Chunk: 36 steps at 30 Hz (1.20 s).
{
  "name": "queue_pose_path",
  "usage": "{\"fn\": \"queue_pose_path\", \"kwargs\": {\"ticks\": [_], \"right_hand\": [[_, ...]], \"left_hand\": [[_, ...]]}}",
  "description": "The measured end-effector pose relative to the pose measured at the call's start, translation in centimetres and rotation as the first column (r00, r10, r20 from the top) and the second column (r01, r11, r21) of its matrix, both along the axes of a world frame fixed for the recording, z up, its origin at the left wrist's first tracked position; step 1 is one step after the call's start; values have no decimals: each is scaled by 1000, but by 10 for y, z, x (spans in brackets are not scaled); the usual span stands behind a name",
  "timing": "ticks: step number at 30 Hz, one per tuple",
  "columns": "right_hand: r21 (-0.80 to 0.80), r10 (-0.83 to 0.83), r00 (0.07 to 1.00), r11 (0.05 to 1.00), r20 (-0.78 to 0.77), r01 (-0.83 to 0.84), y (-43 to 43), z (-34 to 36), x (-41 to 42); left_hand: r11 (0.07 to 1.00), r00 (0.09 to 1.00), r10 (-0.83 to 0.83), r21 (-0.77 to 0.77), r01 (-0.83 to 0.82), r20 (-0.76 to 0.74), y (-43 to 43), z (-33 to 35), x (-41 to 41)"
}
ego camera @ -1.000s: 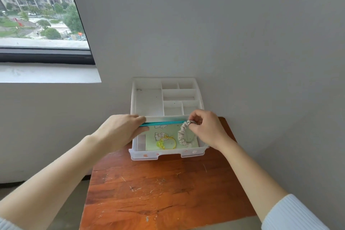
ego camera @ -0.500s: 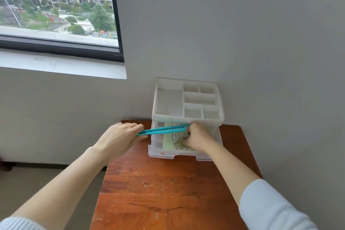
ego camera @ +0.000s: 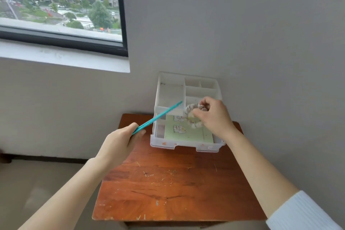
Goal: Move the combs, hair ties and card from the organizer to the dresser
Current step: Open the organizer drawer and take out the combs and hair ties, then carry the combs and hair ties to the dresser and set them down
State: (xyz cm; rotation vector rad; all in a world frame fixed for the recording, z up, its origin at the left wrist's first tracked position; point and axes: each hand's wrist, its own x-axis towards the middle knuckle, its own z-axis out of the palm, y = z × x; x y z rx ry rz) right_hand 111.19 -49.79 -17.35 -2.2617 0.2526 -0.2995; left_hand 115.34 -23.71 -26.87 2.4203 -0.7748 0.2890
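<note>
A white plastic organizer (ego camera: pixel 188 144) stands at the back of the wooden dresser (ego camera: pixel 173 186), its lower drawer pulled out. A pale green card (ego camera: pixel 188 132) with cartoon prints lies flat in the drawer. My left hand (ego camera: pixel 119 143) grips one end of a thin teal comb (ego camera: pixel 158 116), which slants up over the organizer's left side. My right hand (ego camera: pixel 214 117) hovers above the drawer and pinches a pale grey scrunchie hair tie (ego camera: pixel 192 110); a bit of yellow shows with it, too small to make out.
The organizer's top tray (ego camera: pixel 171 95) has several bare compartments. A grey wall runs behind and to the right. A window and its sill (ego camera: pixel 63 56) sit at the upper left. The floor drops off left of the dresser.
My left hand has pulled the teal comb out of the drawer and to the left, tilting it. My right hand has lifted the scrunchie up out of the drawer. The view has shifted left.
</note>
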Motion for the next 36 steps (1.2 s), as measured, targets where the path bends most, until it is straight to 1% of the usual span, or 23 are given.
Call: {"fn": "queue_pose_path", "kwargs": {"ticks": [2, 4, 6, 7, 9, 11, 14, 16, 18, 23, 25, 28, 32, 34, 36], "right_hand": [[55, 94, 995, 994, 32, -96, 13, 9, 2], [64, 210, 977, 975, 37, -212, 29, 12, 4], [46, 320, 947, 946, 29, -321, 46, 8, 3], [45, 361, 932, 931, 23, -362, 53, 3, 1], [52, 422, 906, 905, 5, -422, 66, -12, -6], [56, 516, 856, 856, -36, -514, 81, -27, -19], [38, 661, 742, 749, -109, -662, 118, -43, -52], [23, 718, 683, 691, -134, -722, 144, -51, -70], [21, 811, 557, 569, -180, -822, 185, -55, -103], [44, 949, 235, 249, -210, -967, 292, -58, -208], [39, 969, 119, 131, -215, -991, 333, -56, -257], [54, 976, -52, -41, -212, -998, 390, -54, -343], [48, 952, -231, -226, -200, -973, 459, -56, -471], [33, 933, -301, -300, -199, -953, 489, -57, -543], [74, 906, -374, -366, -200, -928, 519, -60, -617]], "left_hand": [[988, 991, 97, -108, -106, -92, -1, 4, -16], [963, 971, 170, -182, -200, -165, 0, 10, -34], [919, 932, 275, -222, -327, -235, 3, 10, -58], [882, 898, 341, -237, -408, -278, 4, 6, -73], [779, 806, 462, -264, -569, -370, 8, -5, -108], [659, 702, 556, -279, -698, -445, 11, -21, -150], [491, 549, 655, -260, -831, -519, 23, -38, -219], [417, 472, 689, -232, -879, -550, 33, -44, -255], [280, 327, 759, -172, -945, -563, 52, -44, -305], [-23, 50, 829, -123, -992, -557, 105, -36, -439], [-146, -54, 842, -129, -981, -537, 122, -32, -495], [-306, -191, 824, -135, -942, -533, 145, -29, -583], [-449, -323, 799, -147, -881, -508, 175, -24, -711], [-510, -389, 780, -138, -849, -490, 188, -22, -781], [-566, -450, 752, -123, -815, -481, 202, -19, -852]]}}
